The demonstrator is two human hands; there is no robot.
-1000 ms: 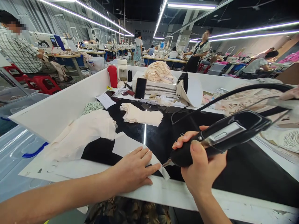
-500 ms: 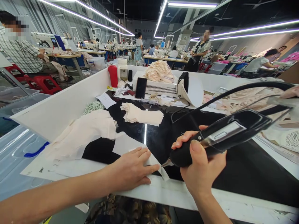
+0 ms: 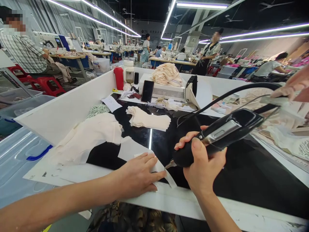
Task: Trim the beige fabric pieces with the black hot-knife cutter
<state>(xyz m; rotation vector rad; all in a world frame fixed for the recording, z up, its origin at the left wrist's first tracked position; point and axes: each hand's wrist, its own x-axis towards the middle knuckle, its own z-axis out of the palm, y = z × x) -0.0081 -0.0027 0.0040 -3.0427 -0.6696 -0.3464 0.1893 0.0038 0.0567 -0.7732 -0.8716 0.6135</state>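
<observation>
My left hand (image 3: pixel 137 175) lies flat on a white fabric piece (image 3: pixel 129 148) at the front edge of the black work surface. Its fingers are stretched out, and a narrow strip of the fabric shows past the fingertips. My right hand (image 3: pixel 204 166) is wrapped round a black corded hand tool (image 3: pixel 224 133) with a silver panel. The tool slants down to the left. Its narrow metal tip (image 3: pixel 171 164) is at the fabric's edge, close to my left fingertips; whether it touches cannot be made out. Beyond lie a stack of cream fabric pieces (image 3: pixel 149 118) and a pale fabric pile (image 3: pixel 96 133).
A thick black cord (image 3: pixel 217 100) arches over the right side. Another person's hand (image 3: pixel 293 87) reaches in at the right edge. At the back stand a red cup (image 3: pixel 118 78), a phone (image 3: pixel 147 91) and a white box (image 3: pixel 166 91) with fabric on top. Low white walls (image 3: pixel 65 104) border the table.
My right hand and the tool have shifted slightly left, and the tip has moved up along the fabric edge. The other person's hand shows further into view. My left hand stays flat.
</observation>
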